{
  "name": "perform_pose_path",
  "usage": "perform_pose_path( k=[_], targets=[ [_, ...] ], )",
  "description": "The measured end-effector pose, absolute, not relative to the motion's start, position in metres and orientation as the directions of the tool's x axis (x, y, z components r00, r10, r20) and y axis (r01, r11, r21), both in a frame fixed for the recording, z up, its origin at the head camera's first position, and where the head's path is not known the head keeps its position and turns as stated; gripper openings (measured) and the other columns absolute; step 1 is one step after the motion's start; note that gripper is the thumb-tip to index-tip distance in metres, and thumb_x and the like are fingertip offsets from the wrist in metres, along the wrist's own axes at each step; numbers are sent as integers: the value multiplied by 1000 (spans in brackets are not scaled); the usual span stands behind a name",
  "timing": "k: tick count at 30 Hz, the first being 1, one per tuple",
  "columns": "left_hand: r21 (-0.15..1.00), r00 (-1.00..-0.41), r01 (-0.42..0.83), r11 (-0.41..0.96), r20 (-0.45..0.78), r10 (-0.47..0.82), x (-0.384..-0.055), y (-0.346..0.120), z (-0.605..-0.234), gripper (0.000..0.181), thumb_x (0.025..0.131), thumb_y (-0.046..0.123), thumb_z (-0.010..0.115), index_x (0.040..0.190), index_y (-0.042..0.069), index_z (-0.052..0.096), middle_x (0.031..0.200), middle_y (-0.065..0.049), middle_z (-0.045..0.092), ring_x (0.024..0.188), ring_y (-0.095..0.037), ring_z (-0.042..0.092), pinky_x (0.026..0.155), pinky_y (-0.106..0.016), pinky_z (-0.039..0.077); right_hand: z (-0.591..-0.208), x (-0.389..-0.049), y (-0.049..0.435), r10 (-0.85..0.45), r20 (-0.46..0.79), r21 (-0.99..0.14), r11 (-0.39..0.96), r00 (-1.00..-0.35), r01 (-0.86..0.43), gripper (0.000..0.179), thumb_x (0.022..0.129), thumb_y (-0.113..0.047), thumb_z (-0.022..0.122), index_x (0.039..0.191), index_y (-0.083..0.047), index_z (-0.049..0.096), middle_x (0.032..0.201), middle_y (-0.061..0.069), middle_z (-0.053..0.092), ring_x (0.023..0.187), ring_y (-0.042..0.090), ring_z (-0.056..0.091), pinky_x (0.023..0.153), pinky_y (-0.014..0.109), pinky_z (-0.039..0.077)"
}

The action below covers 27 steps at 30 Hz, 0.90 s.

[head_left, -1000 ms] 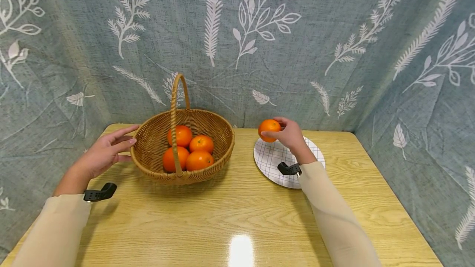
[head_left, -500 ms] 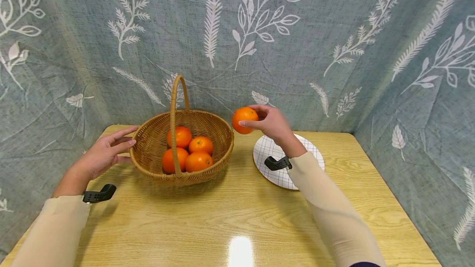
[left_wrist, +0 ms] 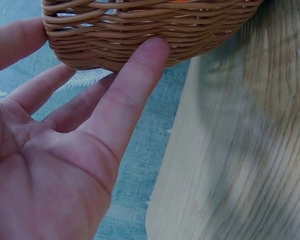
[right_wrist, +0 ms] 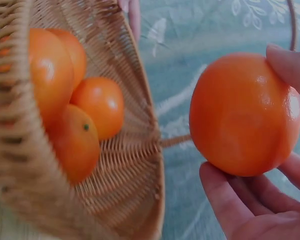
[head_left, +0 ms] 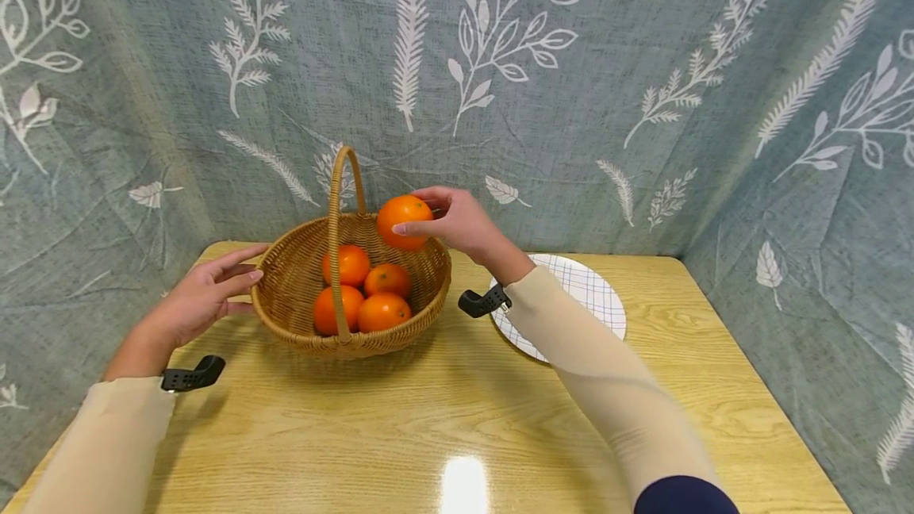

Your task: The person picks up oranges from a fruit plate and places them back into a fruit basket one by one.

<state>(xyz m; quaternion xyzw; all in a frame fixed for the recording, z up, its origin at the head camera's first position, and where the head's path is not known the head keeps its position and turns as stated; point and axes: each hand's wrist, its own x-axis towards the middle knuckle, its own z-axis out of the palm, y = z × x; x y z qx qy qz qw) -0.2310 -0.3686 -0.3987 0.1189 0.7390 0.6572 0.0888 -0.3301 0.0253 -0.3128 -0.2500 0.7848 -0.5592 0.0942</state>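
My right hand point(head_left: 464, 222) holds an orange point(head_left: 403, 216) between thumb and fingers, above the back right rim of a wicker basket point(head_left: 407, 337). In the right wrist view that held orange point(right_wrist: 242, 115) is apart from the basket, with fingertips beneath it and the thumb on its upper side. Several oranges point(head_left: 383, 311) lie inside the basket, around the base of its arched handle point(head_left: 334, 244). At the basket's left side my left hand point(head_left: 203, 296) touches the wall with nearly straight fingers; the left wrist view has the thumb point(left_wrist: 135, 85) against the weave.
A white round plate point(head_left: 589, 288) with a dark grid pattern lies on the wooden table point(head_left: 343, 435) to the right, partly behind the right forearm. A blue-grey curtain point(head_left: 443, 86) with white leaf patterns hangs behind and along both sides.
The right hand has carried the orange leftward from over the plate to above the basket's right part, rising a little. The left hand and basket have stayed in place.
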Motion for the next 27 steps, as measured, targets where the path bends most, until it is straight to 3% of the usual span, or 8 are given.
perform_pose_path(
  k=[10, 18, 24, 27],
  targets=[
    [988, -957, 59, 146, 14, 289, -232, -369, -402, 64, 109, 15, 51, 165, 8, 19, 129, 11, 61, 109, -5, 68, 82, -31, 64, -318, -334, -24, -566, 83, -881, 344, -820, -326, 61, 84, -37, 86, 138, -19, 64, 124, 1, 68, 112, 16, 64, 92, 34, 59],
    [987, -955, 75, 142, 30, 294, -232, -365, -401, 64, 110, 14, 50, 165, 5, 18, 127, 12, 63, 109, -4, 68, 82, -30, 64, -325, -330, -59, -623, 61, -871, 348, -780, -347, 62, 86, -35, 85, 141, -14, 64, 130, 2, 69, 113, 14, 64, 93, 28, 56],
    [984, -956, 83, 155, 35, 290, -234, -367, -398, 63, 110, 15, 50, 165, 7, 21, 125, 11, 64, 107, -4, 68, 81, -29, 64, -330, -331, -80, -648, 19, -833, 411, -761, -371, 45, 83, -41, 87, 120, -19, 74, 115, -6, 71, 105, 13, 63, 87, 26, 55],
    [980, -957, 81, 184, 24, 290, -234, -370, -398, 64, 110, 17, 49, 165, 6, 19, 127, 13, 62, 108, -3, 68, 82, -29, 64, -332, -331, -93, -643, -10, -798, 467, -765, -382, 50, 82, -43, 87, 122, -17, 74, 115, -5, 73, 103, 11, 65, 83, 23, 55]
  ],
)
